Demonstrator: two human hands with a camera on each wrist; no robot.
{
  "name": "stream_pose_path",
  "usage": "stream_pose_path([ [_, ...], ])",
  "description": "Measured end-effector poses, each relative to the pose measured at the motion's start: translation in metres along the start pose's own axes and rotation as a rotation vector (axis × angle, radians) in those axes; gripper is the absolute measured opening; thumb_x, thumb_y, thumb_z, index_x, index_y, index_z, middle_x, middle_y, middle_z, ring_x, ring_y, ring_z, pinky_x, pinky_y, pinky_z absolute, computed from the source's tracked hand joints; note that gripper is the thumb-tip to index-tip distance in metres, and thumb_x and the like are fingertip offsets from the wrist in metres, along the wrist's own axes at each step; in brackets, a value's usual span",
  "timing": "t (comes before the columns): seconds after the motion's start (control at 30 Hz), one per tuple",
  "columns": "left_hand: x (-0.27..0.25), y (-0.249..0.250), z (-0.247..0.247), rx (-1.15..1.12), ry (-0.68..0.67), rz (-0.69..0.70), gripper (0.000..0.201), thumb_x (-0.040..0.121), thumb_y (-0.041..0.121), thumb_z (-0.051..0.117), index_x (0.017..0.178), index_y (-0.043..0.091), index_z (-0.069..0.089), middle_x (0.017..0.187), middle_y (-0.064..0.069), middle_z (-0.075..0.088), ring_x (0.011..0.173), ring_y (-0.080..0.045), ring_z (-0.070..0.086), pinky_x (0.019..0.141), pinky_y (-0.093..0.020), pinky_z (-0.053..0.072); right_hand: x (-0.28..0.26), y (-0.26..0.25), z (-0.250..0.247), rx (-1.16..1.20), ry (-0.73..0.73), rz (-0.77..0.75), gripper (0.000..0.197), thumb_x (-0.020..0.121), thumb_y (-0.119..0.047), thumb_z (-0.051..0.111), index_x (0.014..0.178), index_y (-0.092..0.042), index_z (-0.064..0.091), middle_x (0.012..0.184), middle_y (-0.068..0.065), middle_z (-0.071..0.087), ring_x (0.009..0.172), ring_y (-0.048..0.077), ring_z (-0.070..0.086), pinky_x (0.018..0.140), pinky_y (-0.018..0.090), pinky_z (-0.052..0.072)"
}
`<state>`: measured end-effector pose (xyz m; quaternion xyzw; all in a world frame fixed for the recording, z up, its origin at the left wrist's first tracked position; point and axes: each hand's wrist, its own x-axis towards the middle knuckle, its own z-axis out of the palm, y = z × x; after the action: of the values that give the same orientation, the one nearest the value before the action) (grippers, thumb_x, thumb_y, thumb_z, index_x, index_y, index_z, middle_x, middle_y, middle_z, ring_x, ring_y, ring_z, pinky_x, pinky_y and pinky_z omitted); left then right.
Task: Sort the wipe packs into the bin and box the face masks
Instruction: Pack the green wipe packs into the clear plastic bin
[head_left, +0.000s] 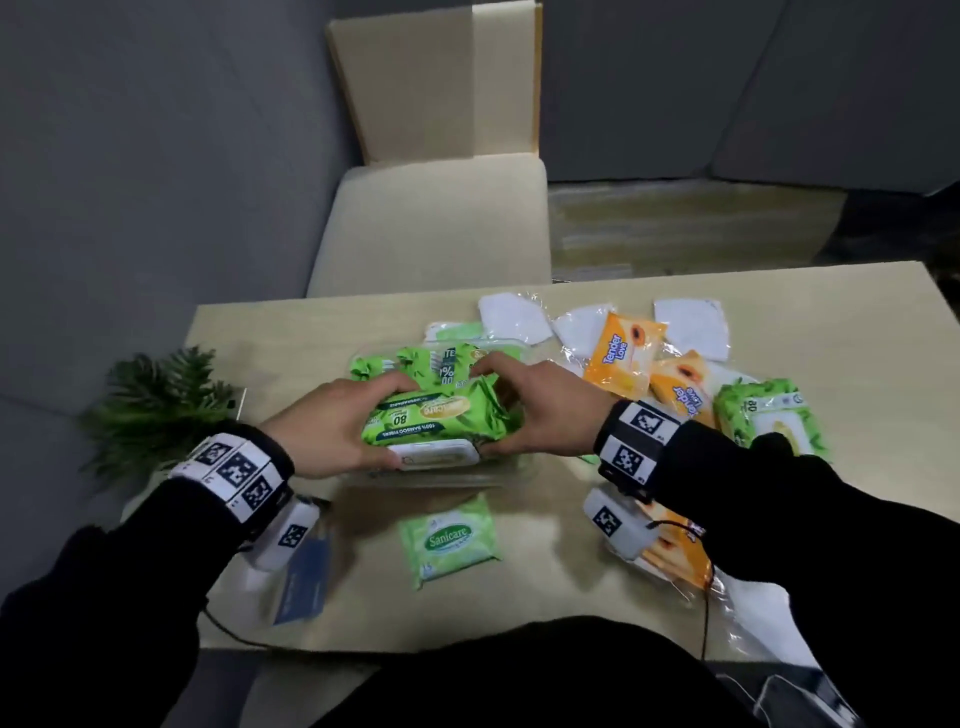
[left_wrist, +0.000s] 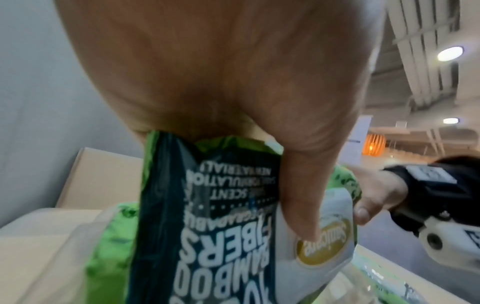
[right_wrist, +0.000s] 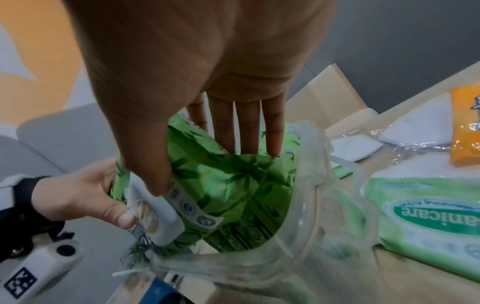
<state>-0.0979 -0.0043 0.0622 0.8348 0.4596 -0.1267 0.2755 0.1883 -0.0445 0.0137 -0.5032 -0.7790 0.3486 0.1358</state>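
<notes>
A large green wipe pack (head_left: 436, 421) with a white flip lid hangs just above a clear plastic bin (head_left: 511, 475); my two hands hold it by its ends. My left hand (head_left: 363, 423) grips the left end, thumb on the lid side (left_wrist: 293, 205). My right hand (head_left: 511, 408) grips the right end, fingers behind the pack (right_wrist: 246, 131) and thumb on the lid. Another green pack (head_left: 410, 364) lies in the bin. White face masks (head_left: 511, 317) in clear wrappers lie at the far side of the table.
Loose on the table are a small green Sanicare pack (head_left: 452, 540), orange Tender Love packs (head_left: 623, 353) and a big green pack (head_left: 769, 415). A blue box (head_left: 306, 582) lies front left and a plant (head_left: 156, 410) stands left. A cardboard box (head_left: 441, 83) rests on the chair behind.
</notes>
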Motion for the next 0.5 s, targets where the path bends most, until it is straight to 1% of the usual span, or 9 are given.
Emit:
stream_pose_path([
  [0.07, 0.001, -0.010, 0.012, 0.051, 0.029, 0.020, 0.084, 0.078, 0.051, 0.084, 0.148, 0.035, 0.040, 0.141, 0.002, 0.063, 0.116, -0.022, 0.060, 0.089, -0.032, 0.047, 0.004, -0.002, 0.006, -0.086, -0.033, -0.004, 0.081, 0.074, -0.054, 0.085, 0.137, -0.025, 0.044, 0.098, 0.002, 0.071, 0.084, 0.022, 0.065, 0.068, 0.032, 0.047],
  [0.1, 0.002, -0.013, 0.015, 0.070, 0.042, 0.033, 0.084, 0.079, 0.052, 0.083, 0.150, 0.035, 0.040, 0.142, 0.001, 0.062, 0.120, -0.023, 0.060, 0.091, -0.032, 0.047, 0.005, -0.003, 0.006, -0.124, -0.043, -0.005, 0.079, 0.075, -0.054, 0.085, 0.136, -0.024, 0.045, 0.092, -0.001, 0.069, 0.079, 0.021, 0.062, 0.064, 0.031, 0.042],
  [0.17, 0.004, -0.012, 0.016, 0.131, 0.047, 0.059, 0.083, 0.081, 0.053, 0.080, 0.151, 0.035, 0.038, 0.144, 0.002, 0.061, 0.122, -0.023, 0.060, 0.093, -0.032, 0.048, 0.004, -0.006, 0.006, -0.195, -0.060, -0.007, 0.078, 0.075, -0.057, 0.083, 0.134, -0.022, 0.046, 0.075, -0.012, 0.058, 0.069, 0.016, 0.052, 0.055, 0.027, 0.032],
  [0.2, 0.005, -0.010, 0.015, 0.185, 0.044, 0.075, 0.082, 0.083, 0.054, 0.077, 0.152, 0.035, 0.037, 0.145, 0.002, 0.060, 0.123, -0.023, 0.060, 0.093, -0.033, 0.048, 0.004, -0.009, 0.006, -0.221, -0.076, 0.002, 0.079, 0.075, -0.061, 0.082, 0.133, -0.021, 0.046, 0.069, -0.014, 0.052, 0.064, 0.014, 0.050, 0.052, 0.025, 0.031],
  [0.23, 0.007, -0.007, 0.013, 0.246, 0.042, 0.095, 0.081, 0.085, 0.055, 0.074, 0.153, 0.035, 0.035, 0.146, 0.004, 0.059, 0.123, -0.024, 0.061, 0.094, -0.034, 0.049, 0.004, -0.010, 0.006, -0.238, -0.096, 0.020, 0.080, 0.075, -0.067, 0.079, 0.132, -0.020, 0.047, 0.066, -0.012, 0.051, 0.062, 0.013, 0.050, 0.052, 0.025, 0.034],
  [0.27, 0.009, -0.004, 0.012, 0.306, 0.041, 0.115, 0.079, 0.087, 0.056, 0.072, 0.153, 0.036, 0.034, 0.147, 0.006, 0.058, 0.122, -0.024, 0.061, 0.093, -0.035, 0.049, 0.004, -0.011, 0.006, -0.250, -0.115, 0.041, 0.081, 0.075, -0.073, 0.074, 0.131, -0.020, 0.049, 0.067, -0.009, 0.055, 0.063, 0.013, 0.053, 0.055, 0.028, 0.040],
  [0.33, 0.012, 0.003, 0.010, 0.405, 0.044, 0.136, 0.077, 0.087, 0.058, 0.070, 0.152, 0.036, 0.033, 0.147, 0.008, 0.057, 0.120, -0.025, 0.063, 0.091, -0.037, 0.051, 0.005, -0.011, 0.007, -0.282, -0.116, 0.051, 0.077, 0.080, -0.079, 0.064, 0.127, -0.018, 0.056, 0.084, 0.001, 0.066, 0.078, 0.019, 0.060, 0.070, 0.039, 0.051],
  [0.4, 0.013, 0.007, 0.011, 0.472, 0.057, 0.137, 0.077, 0.086, 0.059, 0.069, 0.150, 0.035, 0.034, 0.145, 0.008, 0.059, 0.117, -0.027, 0.065, 0.089, -0.039, 0.052, 0.008, -0.012, 0.008, -0.309, -0.085, 0.024, 0.069, 0.084, -0.073, 0.064, 0.121, -0.015, 0.063, 0.101, 0.005, 0.064, 0.093, 0.023, 0.059, 0.080, 0.040, 0.049],
  [0.5, 0.014, 0.007, 0.010, 0.505, 0.074, 0.130, 0.076, 0.085, 0.059, 0.069, 0.149, 0.033, 0.036, 0.143, 0.007, 0.060, 0.116, -0.028, 0.066, 0.088, -0.039, 0.052, 0.012, -0.020, 0.006, -0.352, -0.076, 0.019, 0.064, 0.085, -0.065, 0.068, 0.120, -0.011, 0.065, 0.106, 0.007, 0.063, 0.095, 0.026, 0.059, 0.077, 0.038, 0.046],
])
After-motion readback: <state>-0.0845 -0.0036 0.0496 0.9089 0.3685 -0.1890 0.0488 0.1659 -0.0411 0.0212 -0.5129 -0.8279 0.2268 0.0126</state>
